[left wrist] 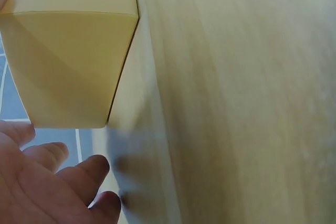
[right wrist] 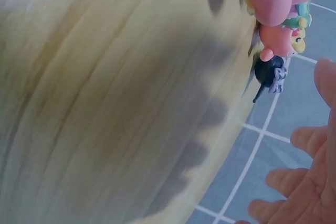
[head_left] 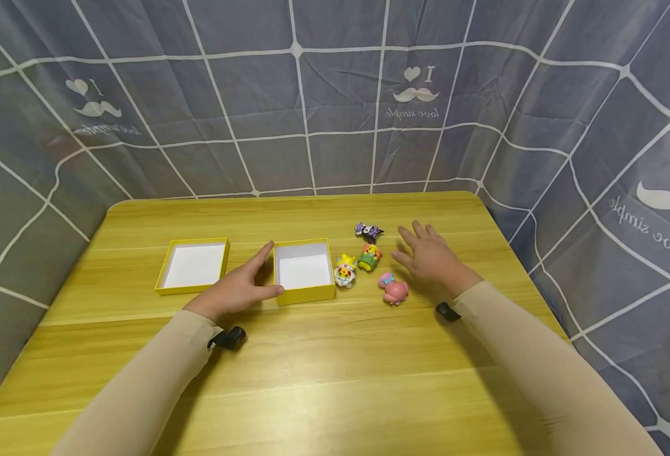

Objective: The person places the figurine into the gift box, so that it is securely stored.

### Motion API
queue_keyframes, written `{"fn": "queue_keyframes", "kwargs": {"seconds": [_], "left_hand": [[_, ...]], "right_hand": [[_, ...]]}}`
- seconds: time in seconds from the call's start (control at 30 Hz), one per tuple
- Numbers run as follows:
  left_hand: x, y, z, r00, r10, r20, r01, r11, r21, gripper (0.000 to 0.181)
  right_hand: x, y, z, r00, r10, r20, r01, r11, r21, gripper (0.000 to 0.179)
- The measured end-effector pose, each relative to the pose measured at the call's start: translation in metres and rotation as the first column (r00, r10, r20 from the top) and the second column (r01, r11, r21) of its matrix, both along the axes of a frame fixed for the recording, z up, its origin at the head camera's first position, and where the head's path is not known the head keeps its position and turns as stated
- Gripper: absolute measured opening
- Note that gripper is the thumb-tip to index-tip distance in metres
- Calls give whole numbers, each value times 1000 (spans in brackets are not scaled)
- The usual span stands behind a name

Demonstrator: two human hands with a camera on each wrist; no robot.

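Note:
My left hand (head_left: 242, 283) is at the left side of a yellow open box (head_left: 306, 294) with a white inside. Its thumb lies near the front corner and the index finger near the back corner; in the left wrist view the other fingers (left wrist: 86, 174) are spread beside the box wall (left wrist: 68, 66). My right hand (head_left: 430, 258) hovers with fingers extended, holding nothing. Nearest to it is a pink figurine (head_left: 395, 291) with a blue bow. Further left are a green, yellow and pink figurine (head_left: 370, 257), a purple-and-black figurine (head_left: 368, 232) and a white-and-yellow figurine (head_left: 345, 271) by the box.
A shallow yellow box lid (head_left: 194, 266) with a white inside lies to the left of my left hand. Everything sits on a wooden table (head_left: 335, 380). A grey curtain (head_left: 335, 95) with white lines hangs behind it and along both sides.

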State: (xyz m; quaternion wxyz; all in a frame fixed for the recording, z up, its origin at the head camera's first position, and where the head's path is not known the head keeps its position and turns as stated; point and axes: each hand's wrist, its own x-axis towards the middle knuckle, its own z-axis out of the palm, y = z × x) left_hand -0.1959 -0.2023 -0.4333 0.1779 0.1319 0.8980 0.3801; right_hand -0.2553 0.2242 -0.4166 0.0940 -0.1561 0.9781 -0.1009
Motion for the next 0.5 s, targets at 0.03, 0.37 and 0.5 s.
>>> {"fn": "queue_keyframes", "kwargs": {"seconds": [0.03,0.37,0.5], "left_hand": [[0,0,0,1000,0,3,0,1000,4,108],[-2,1,-2,1000,-11,24,10,999,44,107],[-3,2,-2,999,-12,43,10,999,46,108]], "right_hand": [[0,0,0,1000,3,5,-3,1000,-3,74],[5,-1,0,994,82,68,-76,994,-80,67],[9,1,1,988,128,84,-117,985,-126,59]]}}
